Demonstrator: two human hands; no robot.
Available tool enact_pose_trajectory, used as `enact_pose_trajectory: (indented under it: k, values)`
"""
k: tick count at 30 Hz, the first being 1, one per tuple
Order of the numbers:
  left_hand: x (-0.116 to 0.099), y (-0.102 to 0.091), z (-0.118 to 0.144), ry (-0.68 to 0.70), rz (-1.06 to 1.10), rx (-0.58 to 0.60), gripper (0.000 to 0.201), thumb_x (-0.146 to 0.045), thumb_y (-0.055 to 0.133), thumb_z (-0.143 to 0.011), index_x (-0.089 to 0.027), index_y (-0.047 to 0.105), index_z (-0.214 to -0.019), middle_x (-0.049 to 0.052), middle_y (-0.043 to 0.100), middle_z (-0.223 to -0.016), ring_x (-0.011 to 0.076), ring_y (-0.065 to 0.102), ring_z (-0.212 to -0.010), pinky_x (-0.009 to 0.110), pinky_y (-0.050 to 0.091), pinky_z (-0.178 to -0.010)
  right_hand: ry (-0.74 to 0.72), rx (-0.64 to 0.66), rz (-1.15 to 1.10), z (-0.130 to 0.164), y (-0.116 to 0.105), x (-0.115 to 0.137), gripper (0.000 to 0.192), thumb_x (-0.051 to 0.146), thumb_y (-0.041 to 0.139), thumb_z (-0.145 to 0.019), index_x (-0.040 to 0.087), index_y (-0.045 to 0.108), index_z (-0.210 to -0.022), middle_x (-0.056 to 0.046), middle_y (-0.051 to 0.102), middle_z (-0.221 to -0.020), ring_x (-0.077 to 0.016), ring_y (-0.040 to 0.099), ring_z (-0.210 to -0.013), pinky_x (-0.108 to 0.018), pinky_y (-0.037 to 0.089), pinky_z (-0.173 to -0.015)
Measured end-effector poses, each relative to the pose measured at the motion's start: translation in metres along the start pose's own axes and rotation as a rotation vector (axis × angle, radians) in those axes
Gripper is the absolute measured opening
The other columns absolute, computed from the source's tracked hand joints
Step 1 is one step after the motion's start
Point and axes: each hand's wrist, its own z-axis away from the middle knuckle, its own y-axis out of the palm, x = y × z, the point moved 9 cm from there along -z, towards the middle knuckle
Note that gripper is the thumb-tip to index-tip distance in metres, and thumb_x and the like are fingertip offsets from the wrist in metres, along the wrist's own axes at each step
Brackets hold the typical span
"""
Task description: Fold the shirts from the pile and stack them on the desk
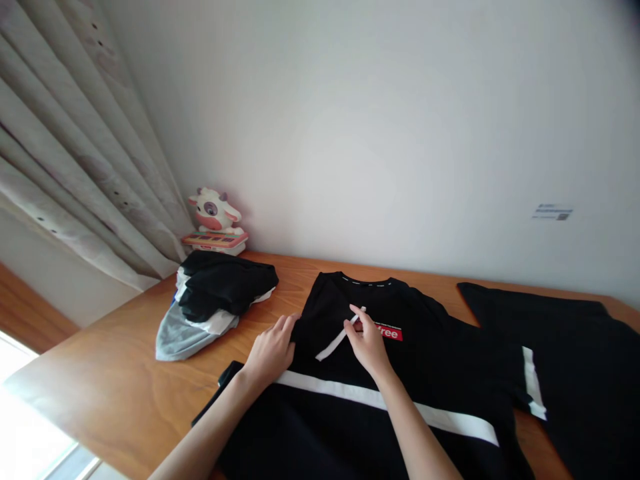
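Observation:
A black T-shirt (425, 360) with a white chest stripe and a small red label lies flat on the wooden table (125, 373). Its left sleeve is folded in over the chest, showing a white cuff band (333, 345). My left hand (271, 352) rests flat on the shirt's folded left edge, fingers together. My right hand (367, 340) pinches the end of the white cuff band near the red label (389, 332).
A pile of black, white and grey clothes (210, 300) lies at the table's back left. Behind it stands a cow-shaped toy keyboard (216, 227) against the wall. Another black garment (575, 360) lies at the right. Curtains (65, 153) hang at the left.

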Motion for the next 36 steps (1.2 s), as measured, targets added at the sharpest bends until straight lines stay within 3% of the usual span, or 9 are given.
enact_pose_trajectory:
  k: [4, 7, 10, 15, 20, 24, 30, 36]
  values:
    - [0.031, 0.001, 0.013, -0.231, -0.081, 0.057, 0.056, -0.013, 0.034, -0.096, -0.014, 0.035, -0.152, 0.016, 0.068, -0.129, 0.0309, 0.07, -0.105, 0.043, 0.053, -0.087, -0.098, 0.002, 0.075, 0.003, 0.006, 0.007, 0.049, 0.043, 0.053, -0.091, 0.014, 0.061, -0.13, -0.014, 0.067, -0.11, -0.0217, 0.068, -0.081, -0.036, 0.059, -0.071]
    - [0.029, 0.0, 0.018, -0.157, -0.153, 0.084, 0.062, -0.009, 0.041, -0.089, -0.013, 0.04, -0.15, 0.018, 0.065, -0.129, 0.0323, 0.065, -0.116, 0.044, 0.051, -0.093, -0.144, -0.002, 0.153, 0.006, 0.009, 0.011, 0.044, 0.043, 0.055, -0.092, 0.016, 0.063, -0.126, -0.014, 0.066, -0.113, -0.0215, 0.067, -0.083, -0.035, 0.059, -0.068]
    - [0.012, -0.012, 0.01, -0.029, -0.089, -0.012, 0.063, -0.017, 0.053, -0.083, -0.016, 0.046, -0.146, 0.015, 0.063, -0.129, 0.0323, 0.059, -0.121, 0.046, 0.047, -0.102, -0.15, -0.001, 0.2, 0.007, 0.011, 0.013, 0.041, 0.041, 0.053, -0.094, 0.017, 0.064, -0.126, -0.012, 0.066, -0.107, -0.0217, 0.066, -0.083, -0.035, 0.058, -0.069]
    - [-0.024, -0.029, -0.055, 0.102, 0.114, -0.185, 0.036, -0.024, 0.043, -0.097, -0.019, 0.063, -0.127, 0.012, 0.065, -0.124, 0.0264, 0.061, -0.116, 0.039, 0.046, -0.106, -0.177, 0.049, 0.274, 0.01, 0.014, 0.02, 0.046, 0.036, 0.051, -0.095, 0.023, 0.06, -0.138, -0.008, 0.067, -0.104, -0.0222, 0.066, -0.085, -0.038, 0.057, -0.081]
    - [-0.048, -0.001, -0.139, 0.194, 0.151, -0.109, 0.052, 0.002, 0.041, -0.085, -0.018, 0.065, -0.127, 0.01, 0.066, -0.132, 0.0211, 0.062, -0.122, 0.032, 0.043, -0.111, -0.198, 0.133, 0.363, 0.014, 0.02, 0.027, 0.047, 0.031, 0.054, -0.094, 0.026, 0.06, -0.14, -0.008, 0.068, -0.118, -0.0244, 0.066, -0.101, -0.039, 0.054, -0.093]
    - [-0.045, 0.022, -0.169, 0.202, 0.141, -0.066, 0.057, 0.002, 0.045, -0.084, -0.021, 0.063, -0.133, 0.006, 0.067, -0.135, 0.0206, 0.06, -0.125, 0.031, 0.044, -0.111, -0.164, 0.159, 0.392, 0.015, 0.022, 0.03, 0.043, 0.031, 0.055, -0.094, 0.023, 0.065, -0.134, -0.01, 0.068, -0.125, -0.0243, 0.067, -0.103, -0.037, 0.053, -0.095]
    - [-0.026, 0.03, -0.176, 0.062, 0.105, -0.109, 0.033, -0.016, 0.046, -0.098, -0.023, 0.069, -0.12, 0.007, 0.071, -0.125, 0.0227, 0.066, -0.116, 0.034, 0.051, -0.1, -0.139, 0.102, 0.277, 0.014, 0.018, 0.031, 0.041, 0.032, 0.053, -0.094, 0.022, 0.067, -0.131, -0.009, 0.069, -0.121, -0.0202, 0.069, -0.093, -0.034, 0.055, -0.091]
    - [-0.005, 0.026, -0.172, -0.163, 0.074, -0.208, 0.041, -0.011, 0.034, -0.099, -0.016, 0.066, -0.124, 0.015, 0.063, -0.129, 0.0252, 0.067, -0.111, 0.037, 0.053, -0.093, -0.168, -0.078, 0.239, 0.016, 0.004, 0.036, 0.038, 0.031, 0.049, -0.095, 0.018, 0.071, -0.123, -0.01, 0.072, -0.106, -0.0204, 0.067, -0.082, -0.033, 0.056, -0.081]
